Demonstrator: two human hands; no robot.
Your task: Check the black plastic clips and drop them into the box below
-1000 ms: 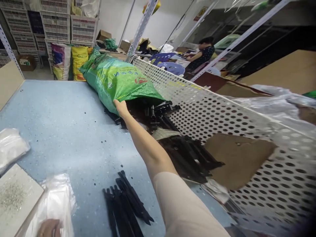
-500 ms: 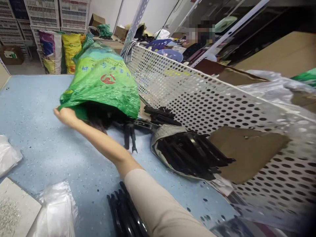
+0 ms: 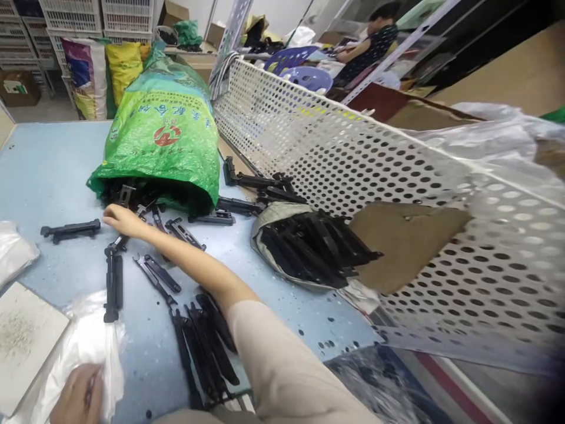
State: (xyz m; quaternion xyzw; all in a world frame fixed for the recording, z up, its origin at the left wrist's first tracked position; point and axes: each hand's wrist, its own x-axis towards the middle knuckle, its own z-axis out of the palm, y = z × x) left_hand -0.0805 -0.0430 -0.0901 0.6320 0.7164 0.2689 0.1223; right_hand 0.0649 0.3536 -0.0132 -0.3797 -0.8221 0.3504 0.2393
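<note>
My right hand (image 3: 126,221) is just outside the mouth of a green woven sack (image 3: 165,132), its fingers curled over a black hinged plastic part (image 3: 120,241). Black parts spill from the sack's mouth around the hand. One folded part (image 3: 70,229) lies to its left, and another (image 3: 113,287) lies below it. At the bottom left, my left hand (image 3: 79,394) is closed on top of a stack of clear plastic bags (image 3: 99,330); its fingertips are hidden. A row of long black pieces (image 3: 203,347) lies beside my right forearm.
A grey bag (image 3: 273,247) full of black parts leans by brown cardboard (image 3: 410,241) and a white perforated panel (image 3: 335,153). A pale board (image 3: 30,347) is at the left. Beyond the panel, a person (image 3: 371,44) sits near blue baskets (image 3: 306,78).
My right hand has let go of the sack's edge and moved slightly down. Many black parts now lie spread before the sack, which sits further left in view. My left hand has come into view.
</note>
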